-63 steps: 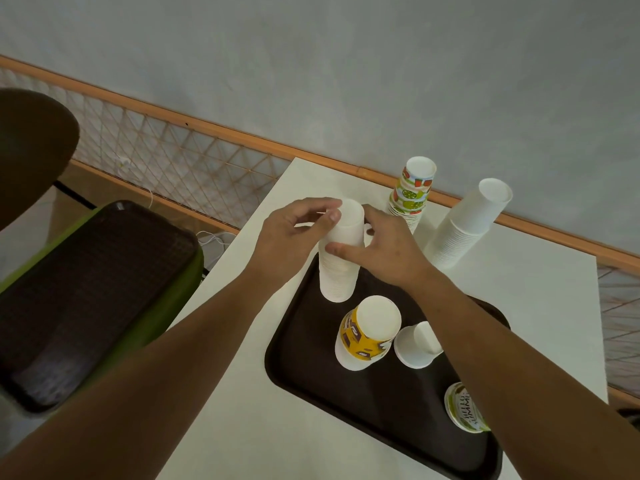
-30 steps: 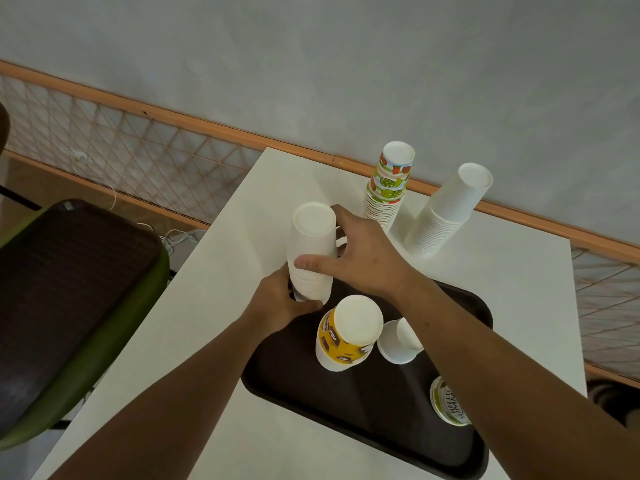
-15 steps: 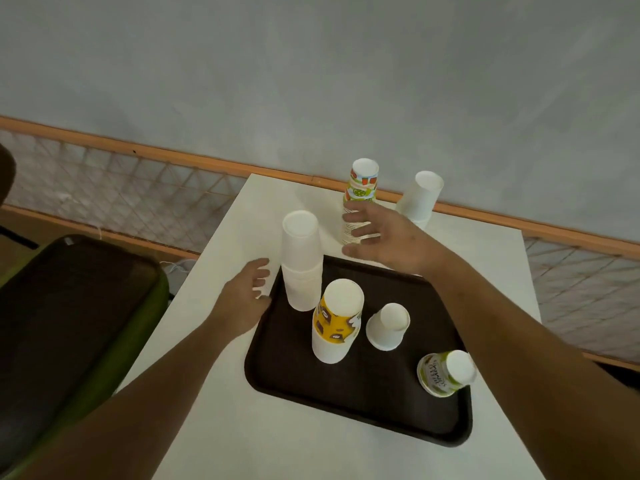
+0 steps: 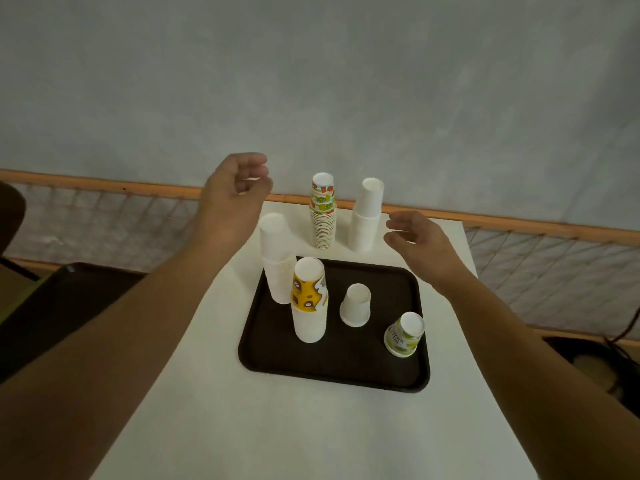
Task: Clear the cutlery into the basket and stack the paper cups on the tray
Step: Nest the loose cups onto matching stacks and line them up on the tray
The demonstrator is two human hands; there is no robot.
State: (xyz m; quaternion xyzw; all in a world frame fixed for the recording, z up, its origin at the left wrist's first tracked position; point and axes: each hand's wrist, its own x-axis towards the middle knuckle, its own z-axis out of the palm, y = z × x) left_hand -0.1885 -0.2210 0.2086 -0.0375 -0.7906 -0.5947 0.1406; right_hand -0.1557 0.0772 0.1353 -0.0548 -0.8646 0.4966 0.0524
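A dark tray (image 4: 332, 372) sits on a white table (image 4: 242, 427). It carries four upturned items: a tall white cup stack (image 4: 275, 258), a yellow-printed cup stack (image 4: 309, 299), a single white cup (image 4: 356, 305) and a green-printed cup (image 4: 404, 334). Beyond the tray stand a colourful cup stack (image 4: 323, 211) and a plain white stack (image 4: 367, 216). The left hand (image 4: 230, 199) and right hand (image 4: 420, 242) hover above, loosely curled and holding nothing.

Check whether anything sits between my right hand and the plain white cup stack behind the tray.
Nothing visible does. The right hand hovers open right of the white cup stack, which stands behind the tray, with only bare table between them.
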